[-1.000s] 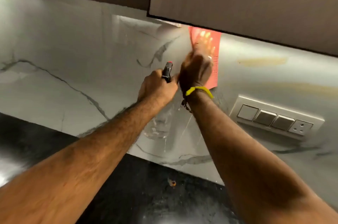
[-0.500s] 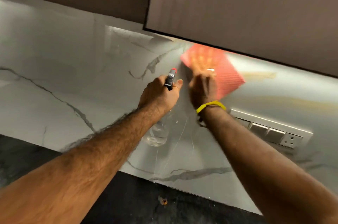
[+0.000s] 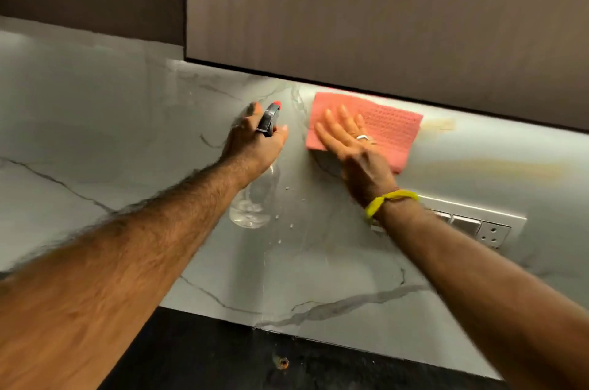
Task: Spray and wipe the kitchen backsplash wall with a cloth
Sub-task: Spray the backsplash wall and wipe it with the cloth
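Observation:
The grey marble backsplash wall (image 3: 111,141) has dark veins and water droplets running down its middle. My left hand (image 3: 255,141) grips a clear spray bottle (image 3: 251,201) by its black trigger head with a red tip, nozzle pointing at the wall. My right hand (image 3: 350,147) lies flat, fingers spread, pressing a pink waffle cloth (image 3: 389,131) against the wall just under the cabinet edge. A yellow band circles that wrist, and a ring is on one finger.
A brown upper cabinet (image 3: 382,13) overhangs the wall. A white switch and socket panel (image 3: 484,227) sits right of my right wrist. Yellowish smears (image 3: 497,166) mark the wall right of the cloth. The black countertop (image 3: 287,364) runs below.
My right hand has spread flat and slid the cloth rightward along the wall under the cabinet. The left hand with the bottle has stayed close beside it.

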